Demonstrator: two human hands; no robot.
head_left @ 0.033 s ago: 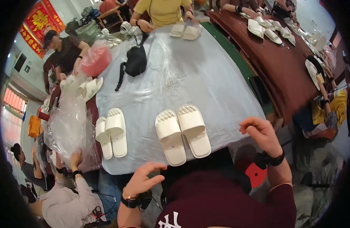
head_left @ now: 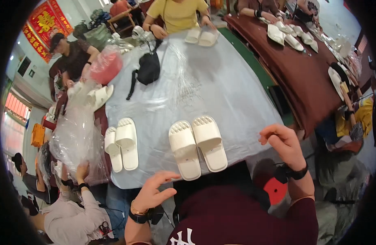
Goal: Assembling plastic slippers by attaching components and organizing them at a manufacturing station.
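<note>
A pair of white slippers [head_left: 198,146] lies side by side, toes away from me, near the front edge of a table under a pale grey cover [head_left: 212,90]. My left hand [head_left: 153,192] hovers just below the left slipper's heel, fingers spread and holding nothing. My right hand [head_left: 282,143] is raised to the right of the pair, off the table's corner. Its fingers are loosely bent and nothing is in them. A dark band sits on each wrist.
A second white slipper pair [head_left: 122,143] lies left on the same table. A black bag [head_left: 149,69] and pink bag [head_left: 106,67] sit farther back. Clear plastic bags [head_left: 75,139] pile at left. Other people work around; a brown table [head_left: 306,77] holds more slippers.
</note>
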